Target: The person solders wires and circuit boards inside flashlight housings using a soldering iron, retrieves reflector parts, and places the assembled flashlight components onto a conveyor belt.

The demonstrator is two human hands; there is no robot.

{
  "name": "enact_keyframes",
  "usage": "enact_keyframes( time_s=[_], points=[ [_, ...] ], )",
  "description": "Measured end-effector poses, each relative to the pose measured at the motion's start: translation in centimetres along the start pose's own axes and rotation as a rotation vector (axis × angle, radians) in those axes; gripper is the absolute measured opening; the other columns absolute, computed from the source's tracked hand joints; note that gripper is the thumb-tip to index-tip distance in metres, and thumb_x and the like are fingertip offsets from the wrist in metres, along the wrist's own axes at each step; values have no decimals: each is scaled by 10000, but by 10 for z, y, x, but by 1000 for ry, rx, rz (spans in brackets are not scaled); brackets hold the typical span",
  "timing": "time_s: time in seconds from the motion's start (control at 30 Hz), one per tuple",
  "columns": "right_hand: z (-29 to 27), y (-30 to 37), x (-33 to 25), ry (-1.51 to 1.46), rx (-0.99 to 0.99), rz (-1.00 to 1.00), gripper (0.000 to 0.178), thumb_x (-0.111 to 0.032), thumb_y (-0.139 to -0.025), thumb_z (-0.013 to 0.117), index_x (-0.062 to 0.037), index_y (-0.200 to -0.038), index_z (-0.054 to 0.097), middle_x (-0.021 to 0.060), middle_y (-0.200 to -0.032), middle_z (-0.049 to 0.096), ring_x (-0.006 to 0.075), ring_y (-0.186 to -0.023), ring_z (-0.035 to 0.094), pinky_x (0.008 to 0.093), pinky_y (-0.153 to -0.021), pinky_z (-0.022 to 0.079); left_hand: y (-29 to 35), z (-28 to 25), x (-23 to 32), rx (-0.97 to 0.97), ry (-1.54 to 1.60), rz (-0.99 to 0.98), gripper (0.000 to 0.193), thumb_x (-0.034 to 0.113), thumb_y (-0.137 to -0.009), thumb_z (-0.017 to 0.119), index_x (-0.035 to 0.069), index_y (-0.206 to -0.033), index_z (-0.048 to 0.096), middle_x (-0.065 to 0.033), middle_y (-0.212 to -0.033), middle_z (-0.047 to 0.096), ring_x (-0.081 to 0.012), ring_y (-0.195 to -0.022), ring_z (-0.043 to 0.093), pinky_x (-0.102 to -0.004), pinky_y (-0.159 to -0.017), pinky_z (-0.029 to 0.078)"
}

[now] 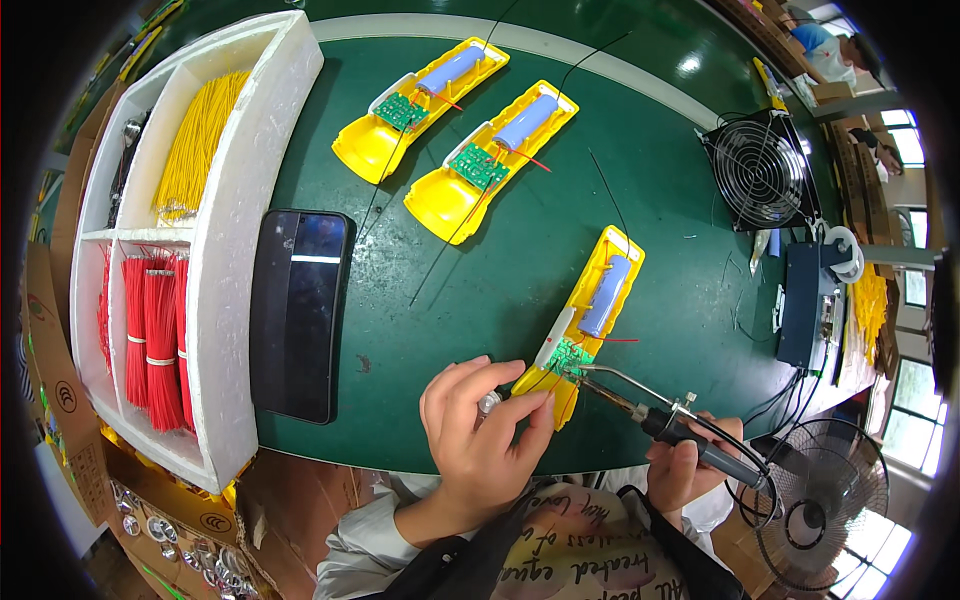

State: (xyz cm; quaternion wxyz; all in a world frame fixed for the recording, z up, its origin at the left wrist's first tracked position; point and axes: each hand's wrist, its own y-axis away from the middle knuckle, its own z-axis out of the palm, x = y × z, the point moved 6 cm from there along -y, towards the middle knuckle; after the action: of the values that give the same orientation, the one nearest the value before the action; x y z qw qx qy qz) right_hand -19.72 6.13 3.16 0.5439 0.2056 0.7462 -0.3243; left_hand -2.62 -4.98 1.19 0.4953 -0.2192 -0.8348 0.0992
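My right hand [690, 462] grips the dark handle of a soldering iron [705, 450], which has a thin metal feed tube clamped along it. Its tip meets the green circuit board [568, 358] in the nearest yellow plastic housing half [612, 245]. A lilac cylindrical battery cell [605, 295] lies in that housing, and a red wire and black wire stick out. Curled at the housing's near left end, my left hand [485, 420] holds a small shiny silver part [489, 402] between its fingers; they hide most of it.
Two similar yellow housings [365, 145] [435, 205] lie farther back. Left stand a black phone [298, 320] and a white foam box [225, 260] of yellow wires [203, 145] and red wires [160, 345]. Right are a square black fan [760, 172], a dark box-shaped device [803, 305] and a round fan [815, 505].
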Motion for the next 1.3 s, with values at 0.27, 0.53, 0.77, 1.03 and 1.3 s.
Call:
enact_keyframes(
  time_s=[0.27,0.53,0.77,1.03,1.3],
  points=[
    [-3,1,-1,26,2,5,294,-225,-770,590,-13,-857,405,51,-490,498,118,-433,501,217,-480,411,-2,-1,2,4,-16,14,155,14,-574,685,65,-697,608,-74,-916,539,-279,-883,492,-336,-731,408],
    [-15,2,-4,74,87,-60,353,-314,-762,594,-14,-827,418,13,-463,485,103,-421,505,216,-512,414,1,1,1,1,-17,-23,148,20,-589,685,71,-703,607,-61,-899,548,-270,-880,494,-318,-702,420],
    [-25,2,-3,-37,151,-46,344,-300,-755,603,-22,-836,415,60,-533,491,101,-405,468,196,-437,384,1,3,7,-9,-74,-2,145,30,-610,677,68,-735,612,-51,-915,582,-268,-876,500,-327,-732,417],
    [-49,7,8,-162,240,-55,310,-239,-765,592,-3,-844,407,110,-598,491,111,-392,436,193,-391,349,5,7,8,5,-206,21,110,84,-653,657,92,-749,603,14,-912,600,-201,-880,513,-395,-841,337],
    [-79,12,19,-217,321,-35,254,-181,-768,571,-4,-829,400,104,-608,489,107,-434,445,190,-407,364,-4,-2,6,-111,-103,-31,205,168,-654,668,77,-814,579,-47,-881,592,-234,-876,518,-423,-843,335]
  ],
)
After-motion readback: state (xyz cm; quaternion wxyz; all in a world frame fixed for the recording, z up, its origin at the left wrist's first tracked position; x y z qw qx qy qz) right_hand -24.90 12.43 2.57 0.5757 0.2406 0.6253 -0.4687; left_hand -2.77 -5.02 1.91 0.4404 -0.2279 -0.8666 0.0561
